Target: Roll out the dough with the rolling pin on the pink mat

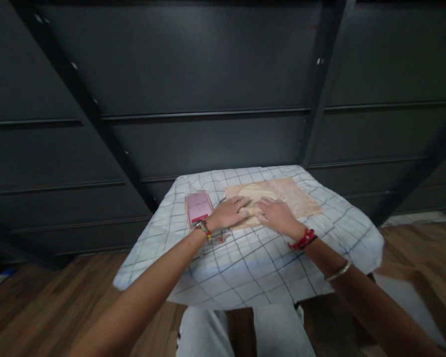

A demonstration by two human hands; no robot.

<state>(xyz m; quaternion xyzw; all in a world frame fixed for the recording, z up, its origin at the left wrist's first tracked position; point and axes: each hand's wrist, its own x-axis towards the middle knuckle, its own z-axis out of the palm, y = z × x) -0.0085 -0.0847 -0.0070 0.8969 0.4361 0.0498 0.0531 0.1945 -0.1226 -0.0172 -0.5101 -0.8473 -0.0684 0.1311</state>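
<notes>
Dough point(258, 192) lies on tan board point(303, 196), floury on right side, board on checked cloth point(245, 277) covering tabletop. Left hand point(228, 213) and right hand point(277, 214) both palm-down on it, fingers stretched out rather than curled, small gap between hands, pale roll-shaped bit point(251, 212) showing there. Pink flat box-like thing point(198, 204), partly pixelated, just left of left hand. Beaded bracelet point(205, 229) on left wrist, red band point(304, 240) on right.

Dim, softly blurred (and stretched toward the edges).
</notes>
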